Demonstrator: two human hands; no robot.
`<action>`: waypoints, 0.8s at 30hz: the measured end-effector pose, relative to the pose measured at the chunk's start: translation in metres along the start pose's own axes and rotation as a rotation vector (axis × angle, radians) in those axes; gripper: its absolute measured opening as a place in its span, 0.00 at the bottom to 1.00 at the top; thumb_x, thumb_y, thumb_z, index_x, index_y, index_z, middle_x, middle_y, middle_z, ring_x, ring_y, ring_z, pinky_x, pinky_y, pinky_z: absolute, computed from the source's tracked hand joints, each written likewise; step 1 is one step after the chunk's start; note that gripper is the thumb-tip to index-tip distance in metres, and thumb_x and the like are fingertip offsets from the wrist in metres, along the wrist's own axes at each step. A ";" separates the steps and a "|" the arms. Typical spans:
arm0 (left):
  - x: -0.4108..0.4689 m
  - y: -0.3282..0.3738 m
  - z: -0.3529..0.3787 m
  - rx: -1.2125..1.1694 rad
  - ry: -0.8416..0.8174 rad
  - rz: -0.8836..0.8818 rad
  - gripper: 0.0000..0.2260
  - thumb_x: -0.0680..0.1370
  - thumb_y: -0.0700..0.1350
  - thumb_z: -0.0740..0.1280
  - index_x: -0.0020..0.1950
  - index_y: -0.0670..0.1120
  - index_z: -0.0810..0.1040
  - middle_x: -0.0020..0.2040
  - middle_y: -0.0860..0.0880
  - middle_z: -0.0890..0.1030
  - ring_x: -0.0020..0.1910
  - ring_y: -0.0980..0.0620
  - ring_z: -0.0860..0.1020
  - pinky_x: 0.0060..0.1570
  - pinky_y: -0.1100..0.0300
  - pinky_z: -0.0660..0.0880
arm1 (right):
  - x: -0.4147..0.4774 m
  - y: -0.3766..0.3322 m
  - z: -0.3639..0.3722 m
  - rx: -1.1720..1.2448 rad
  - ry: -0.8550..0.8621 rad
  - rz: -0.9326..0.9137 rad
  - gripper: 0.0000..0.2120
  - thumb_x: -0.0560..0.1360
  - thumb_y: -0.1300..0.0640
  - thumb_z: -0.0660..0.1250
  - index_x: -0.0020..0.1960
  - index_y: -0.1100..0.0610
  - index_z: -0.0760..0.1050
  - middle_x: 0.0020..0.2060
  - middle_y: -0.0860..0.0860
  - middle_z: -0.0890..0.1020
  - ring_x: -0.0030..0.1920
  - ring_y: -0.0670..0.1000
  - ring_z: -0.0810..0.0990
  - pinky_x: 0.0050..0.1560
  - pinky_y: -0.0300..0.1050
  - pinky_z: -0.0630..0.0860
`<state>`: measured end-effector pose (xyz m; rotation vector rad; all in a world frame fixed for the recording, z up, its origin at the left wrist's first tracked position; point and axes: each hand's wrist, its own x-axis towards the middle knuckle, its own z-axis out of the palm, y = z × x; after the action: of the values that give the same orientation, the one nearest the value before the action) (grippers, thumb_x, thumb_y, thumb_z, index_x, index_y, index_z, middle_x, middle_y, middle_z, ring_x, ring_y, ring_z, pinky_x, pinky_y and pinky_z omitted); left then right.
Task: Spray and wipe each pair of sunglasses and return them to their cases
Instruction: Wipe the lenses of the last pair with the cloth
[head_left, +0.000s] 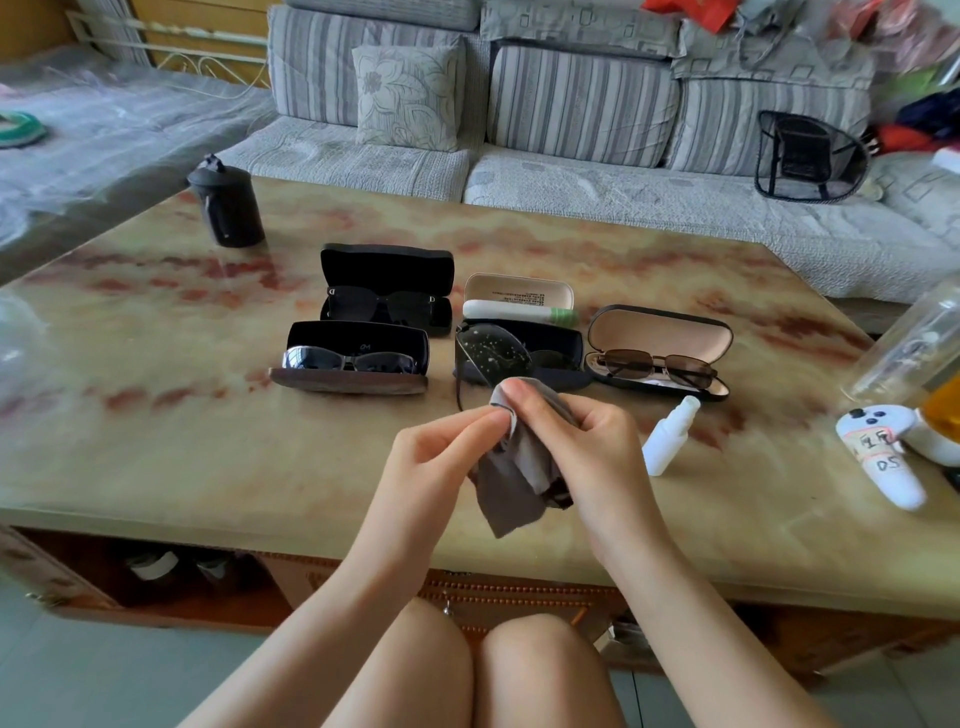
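Sunglasses (491, 356) (one lens speckled), left hand (441, 447) pinching grey cloth (514, 488), right hand (582, 441) curled round it.

I have a single view to work from, the head camera, so no two views overlap. It sits above the person's knees (467, 670) and faces forward and down across the table (208, 441). The left hand (441, 447) and right hand (587, 441), both gripping a grey cloth (498, 493), sit close under the lens at mid-frame. Just beyond the hands are the open cases (660, 332), and well beyond those the sofa (571, 176) fills the top of the frame. The wide lens bows the table edges outward of either hand.
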<state>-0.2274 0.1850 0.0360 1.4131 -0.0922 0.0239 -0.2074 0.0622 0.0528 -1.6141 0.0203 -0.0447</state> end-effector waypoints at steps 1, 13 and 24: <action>-0.001 0.000 0.000 0.017 -0.009 0.022 0.12 0.80 0.43 0.62 0.49 0.41 0.85 0.44 0.43 0.86 0.46 0.50 0.82 0.50 0.58 0.76 | 0.000 -0.001 0.000 -0.012 0.004 -0.004 0.17 0.65 0.44 0.73 0.36 0.59 0.82 0.27 0.52 0.80 0.30 0.45 0.78 0.30 0.35 0.72; 0.004 0.002 -0.006 -0.066 0.019 0.036 0.11 0.78 0.44 0.63 0.50 0.46 0.86 0.45 0.44 0.86 0.47 0.50 0.82 0.50 0.54 0.76 | 0.005 -0.003 -0.002 -0.102 -0.106 -0.115 0.14 0.74 0.49 0.69 0.37 0.57 0.82 0.27 0.48 0.80 0.30 0.43 0.77 0.31 0.34 0.71; 0.005 0.006 -0.005 -0.059 -0.021 0.029 0.15 0.73 0.52 0.66 0.54 0.48 0.85 0.33 0.46 0.83 0.41 0.42 0.81 0.51 0.47 0.77 | -0.003 0.002 -0.020 0.045 -0.321 -0.006 0.09 0.65 0.54 0.74 0.42 0.56 0.81 0.34 0.51 0.83 0.34 0.47 0.79 0.36 0.37 0.74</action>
<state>-0.2227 0.1902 0.0416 1.3534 -0.1293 0.0300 -0.2112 0.0428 0.0519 -1.5600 -0.2319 0.2086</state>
